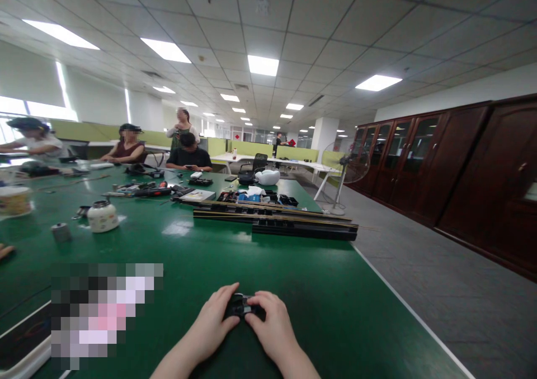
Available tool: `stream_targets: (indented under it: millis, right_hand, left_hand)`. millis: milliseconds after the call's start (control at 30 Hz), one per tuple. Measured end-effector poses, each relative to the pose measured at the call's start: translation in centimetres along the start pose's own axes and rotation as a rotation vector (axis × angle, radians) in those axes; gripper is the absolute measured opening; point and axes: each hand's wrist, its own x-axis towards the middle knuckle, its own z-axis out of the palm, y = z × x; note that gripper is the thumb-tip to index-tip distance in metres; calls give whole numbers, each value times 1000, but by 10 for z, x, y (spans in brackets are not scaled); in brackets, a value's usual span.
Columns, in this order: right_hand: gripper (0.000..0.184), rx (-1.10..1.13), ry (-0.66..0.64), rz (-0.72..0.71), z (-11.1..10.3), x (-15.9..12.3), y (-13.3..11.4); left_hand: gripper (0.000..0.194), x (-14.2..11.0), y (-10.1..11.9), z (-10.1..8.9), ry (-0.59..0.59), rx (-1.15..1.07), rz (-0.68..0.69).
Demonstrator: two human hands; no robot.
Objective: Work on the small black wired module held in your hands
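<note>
Both of my hands are around a small black plastic device (240,306) low over the green table (335,295), near its front edge. It has a rounded outline and some lighter, shiny parts on top; its exact kind cannot be made out. My left hand (216,316) grips its left side, thumb toward me and fingers along the far edge. On the right side, my right hand (271,318) closes over it, with thumb and index finger near the middle. The fingers hide much of the device.
Long black rails (304,232) with thin rods lie across the table ahead. Left are a white jar (103,217), a grey cylinder (61,232), tools (146,190) and a white-edged tray (25,362) beside a blurred patch. Several people sit or stand beyond; a fan (344,164) stands right.
</note>
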Motion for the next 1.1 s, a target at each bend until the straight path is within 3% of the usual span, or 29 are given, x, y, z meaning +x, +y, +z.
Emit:
stream_targets:
  millis: [367,567,800,1100]
  right_hand:
    - [22,47,26,-24,-2,-1,-2]
    - [19,34,43,-17,0,0,0]
    - [20,25,28,-3,-1,0,-2]
    - [21,-3,7,3,-3,-1,-4]
  left_hand:
    - [43,0,4,-1,-4,49,34]
    - [56,1,7,-1,12,-18,-51]
    - [41,-1,14,-4,-5,17,-22]
    - [48,0,11,-3,9,-50,-57]
